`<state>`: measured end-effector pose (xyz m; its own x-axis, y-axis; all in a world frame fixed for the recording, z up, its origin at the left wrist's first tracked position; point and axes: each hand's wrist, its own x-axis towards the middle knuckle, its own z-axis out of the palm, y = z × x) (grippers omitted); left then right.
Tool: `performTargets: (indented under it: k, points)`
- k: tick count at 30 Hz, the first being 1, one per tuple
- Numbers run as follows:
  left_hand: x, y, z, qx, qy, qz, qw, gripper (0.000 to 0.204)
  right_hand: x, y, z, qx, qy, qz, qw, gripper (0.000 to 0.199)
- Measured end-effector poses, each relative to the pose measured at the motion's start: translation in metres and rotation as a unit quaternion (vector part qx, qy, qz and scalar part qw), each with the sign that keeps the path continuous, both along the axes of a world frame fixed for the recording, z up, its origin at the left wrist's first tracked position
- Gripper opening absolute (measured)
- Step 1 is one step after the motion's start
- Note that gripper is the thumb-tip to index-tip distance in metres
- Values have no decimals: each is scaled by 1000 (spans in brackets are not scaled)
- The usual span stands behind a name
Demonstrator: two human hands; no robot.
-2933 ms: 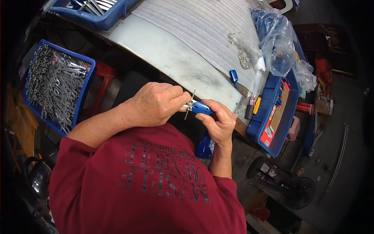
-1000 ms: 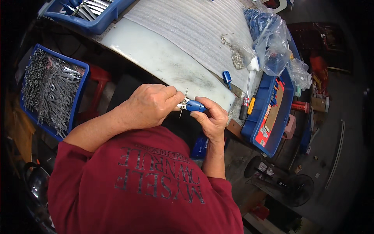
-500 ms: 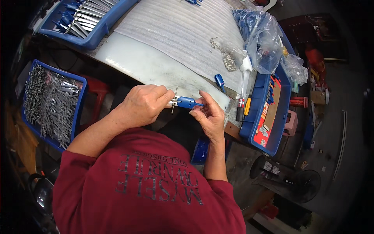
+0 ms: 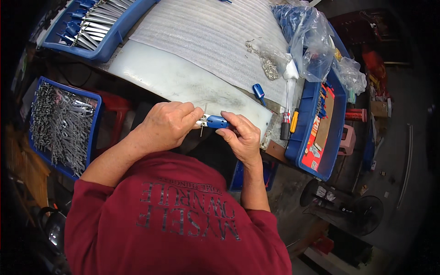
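Just in front of my body, my left hand [image 4: 167, 123] pinches the end of a silver metal part [image 4: 200, 123]; most of it is hidden by the fingers. A thin metal crossbar [image 4: 206, 107] sticks out on both sides of this part. A blue plastic piece [image 4: 215, 121] sits in line against the metal part. My right hand [image 4: 243, 137] grips the far end of the blue piece between thumb and fingers, hiding its narrow tip. Beyond that hand, a similar blue plastic piece [image 4: 258, 91] lies on the table with its thin stem toward me.
Left, a blue tray [image 4: 97, 123] holds many metal parts. Another blue tray [image 4: 107, 48], far left, holds silver strips with blue ends. The table [image 4: 160, 71] carries foam sheet, a bag of small metal pieces [image 4: 269, 68], and screwdrivers [image 4: 285, 123]. A blue bin [image 4: 331, 158] stands right.
My right hand has moved left and closed over the blue piece's narrow tip, where its fingers were more spread before. My left hand stays nearly in place.
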<state>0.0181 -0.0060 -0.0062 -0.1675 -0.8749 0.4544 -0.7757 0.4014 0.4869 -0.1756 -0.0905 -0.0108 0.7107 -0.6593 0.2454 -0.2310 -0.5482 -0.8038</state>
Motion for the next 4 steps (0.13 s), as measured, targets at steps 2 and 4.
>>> performTargets:
  k: [2,4]
  points:
    - [0,1,1,26,8,-8,1000,23,0,2,-3,5,-4,-8,1000,35]
    - [0,3,0,48,-2,-11,999,23,-1,5,-6,11,-9,-16,1000,34]
